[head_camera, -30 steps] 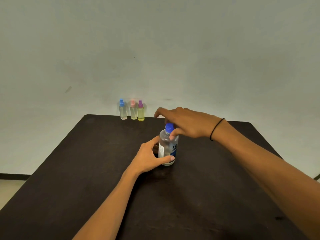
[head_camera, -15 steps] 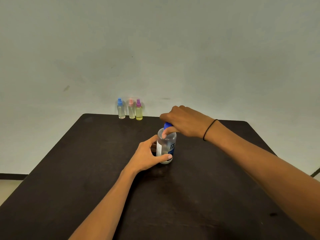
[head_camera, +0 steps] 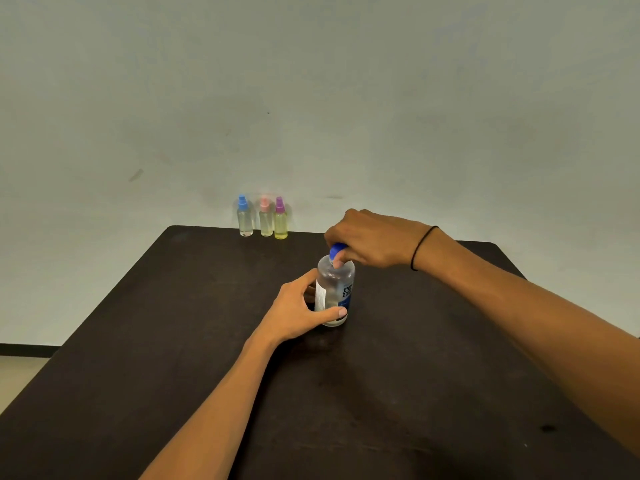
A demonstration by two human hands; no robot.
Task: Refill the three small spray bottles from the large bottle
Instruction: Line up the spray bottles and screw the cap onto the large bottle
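Observation:
The large clear bottle (head_camera: 335, 289) with a blue and white label stands upright in the middle of the dark table (head_camera: 173, 341). My left hand (head_camera: 298, 313) grips its body near the base. My right hand (head_camera: 367, 239) curls over the top and pinches the blue cap (head_camera: 335, 251). At the table's far edge three small spray bottles stand in a row: one with a blue top (head_camera: 245, 218), one with a pink top (head_camera: 265, 218), and one with a purple top and yellow liquid (head_camera: 280, 220).
A plain pale wall (head_camera: 311, 98) rises right behind the table's far edge. The table's left edge drops to a floor with a dark skirting strip (head_camera: 24, 349). A black band sits on my right wrist (head_camera: 420, 245).
My right hand has closed down from a spread pose onto the blue cap. The left hand keeps its grip on the bottle, which stays in place.

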